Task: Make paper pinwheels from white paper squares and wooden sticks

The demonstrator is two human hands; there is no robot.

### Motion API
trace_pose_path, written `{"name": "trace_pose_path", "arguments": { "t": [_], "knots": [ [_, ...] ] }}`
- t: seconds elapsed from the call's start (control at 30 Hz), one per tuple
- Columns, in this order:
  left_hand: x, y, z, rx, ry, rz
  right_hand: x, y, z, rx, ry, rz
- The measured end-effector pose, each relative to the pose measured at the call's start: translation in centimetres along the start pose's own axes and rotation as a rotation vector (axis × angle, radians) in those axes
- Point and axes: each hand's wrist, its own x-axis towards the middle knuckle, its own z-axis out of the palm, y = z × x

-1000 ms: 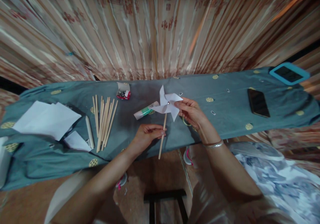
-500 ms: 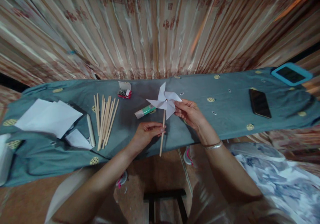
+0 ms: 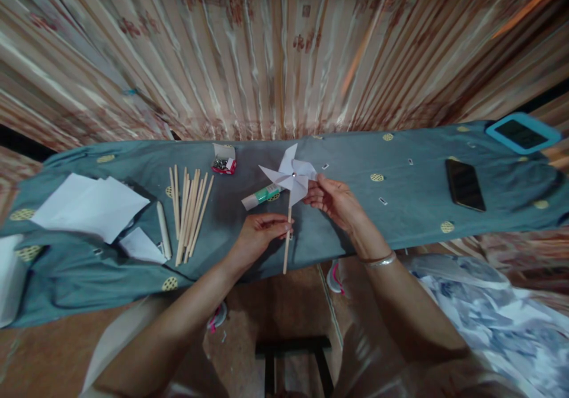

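A white paper pinwheel with a small metal pin at its centre stands tilted up over the table's middle, fixed to a thin wooden stick. Thumb and fingers of my left hand are closed on the stick below the blades. At the right-hand blade, my right hand has its thumb by the blade's edge and its fingers curled partly behind the paper. A glue stick with a green label lies just behind the pinwheel, partly covered by a blade.
On the green cloth at left lie several wooden sticks, a white rod and paper sheets. An open box of pins stands behind. A phone and a blue-framed tablet lie at right.
The pinwheel's blades have turned slightly against the stick. My right thumb has shifted up along the blade's edge, while my left hand keeps its hold on the stick.
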Motion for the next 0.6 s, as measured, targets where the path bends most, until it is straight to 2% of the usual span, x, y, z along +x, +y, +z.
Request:
{"name": "trace_pose_path", "arguments": {
  "t": [0.27,0.47,0.6],
  "knots": [
    [0.16,0.26,-0.06,0.027,0.017,0.031,-0.18,0.23,0.04,-0.039,0.002,-0.025],
    [0.09,0.24,-0.08,0.041,0.023,0.016,0.19,0.21,-0.19,0.044,0.1,-0.113],
    [0.09,0.25,-0.1,0.06,0.021,0.027,0.36,0.35,-0.31,0.039,0.119,-0.143]
  ]
}}
